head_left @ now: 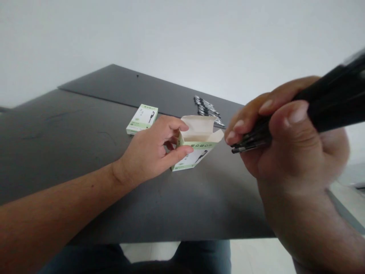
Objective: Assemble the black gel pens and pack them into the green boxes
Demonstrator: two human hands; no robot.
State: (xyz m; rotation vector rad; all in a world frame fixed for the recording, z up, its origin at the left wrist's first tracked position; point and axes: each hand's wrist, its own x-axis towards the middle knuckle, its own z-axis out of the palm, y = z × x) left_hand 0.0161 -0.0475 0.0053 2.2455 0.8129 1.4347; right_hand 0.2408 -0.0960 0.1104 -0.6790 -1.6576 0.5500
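In the head view, my left hand (pixel 151 146) grips the left side of a white and green carton (pixel 196 154), thumb in front and fingers behind. The carton stands tilted on the table with its top flaps raised and its mouth facing up. Held high on the right, my right hand (pixel 296 144) is closed round a bundle of black pens (pixel 327 95). Their narrow ends point down and left, toward the carton's mouth but apart from it. The far ends of the bundle run out of view and are slightly blurred.
A closed carton (pixel 142 118) of the same print lies flat behind my left hand. Several more pens (pixel 207 108) lie in a row beyond the open carton. A tiny dark piece (pixel 137 76) sits far back on the grey table (pixel 85 133), before a pale wall.
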